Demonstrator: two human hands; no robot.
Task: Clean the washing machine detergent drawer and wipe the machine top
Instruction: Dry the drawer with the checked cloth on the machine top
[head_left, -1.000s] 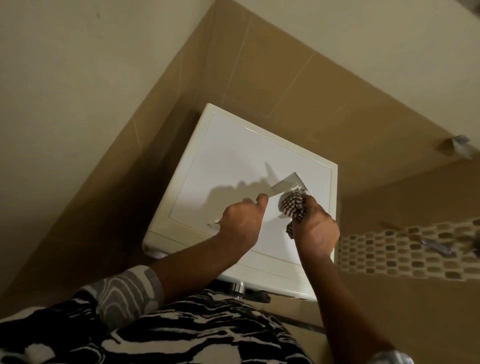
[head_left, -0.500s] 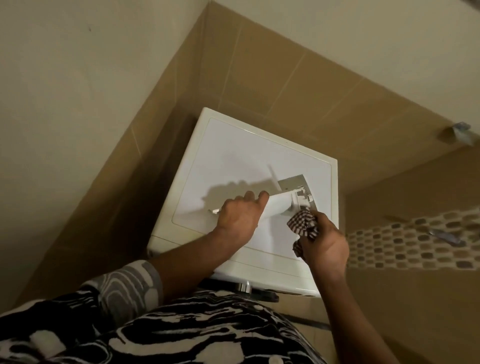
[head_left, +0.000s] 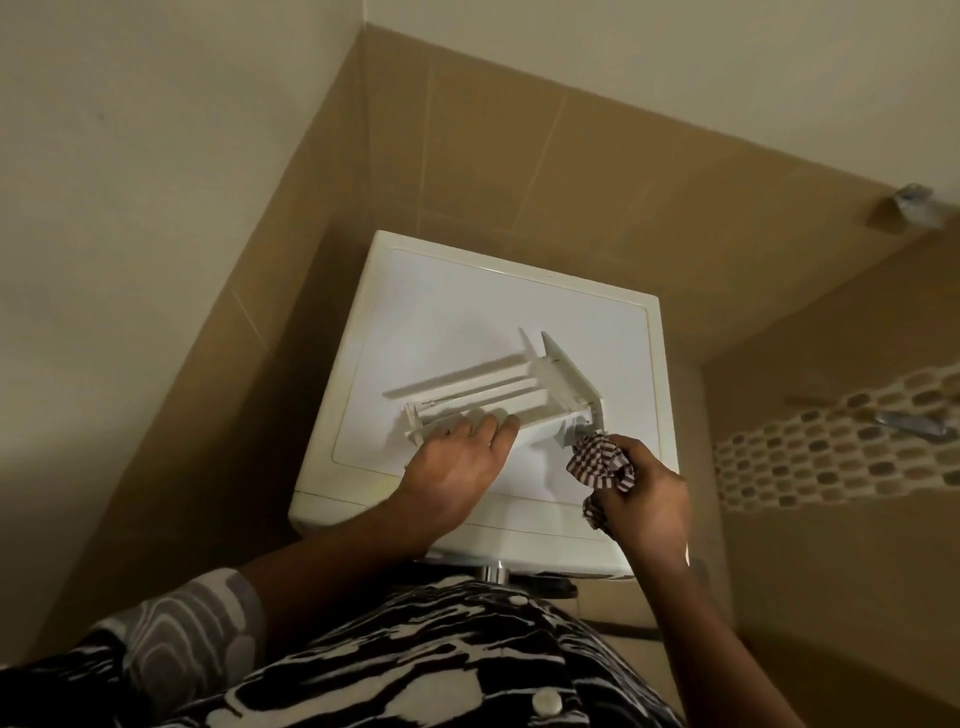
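Your left hand (head_left: 457, 467) is laying straight fingers (head_left: 500, 423) against the drawer's (head_left: 493, 387) near side on the washing machine (head_left: 441, 312). Your right hand (head_left: 649, 499) is gripping the cloth (head_left: 597, 460) just beside its right end.

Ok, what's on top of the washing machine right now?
The white plastic detergent drawer lies on the white machine top, left hand touching its near side; the right hand grips a checked cloth beside it. Surface beneath them is hidden.

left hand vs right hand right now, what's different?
Left hand lays straight fingers against the detergent drawer's near side; right hand curls its fingers round the checked cloth. Left hand is toward the drawer's rail end, right hand by its front panel. Both are above the washing machine top.
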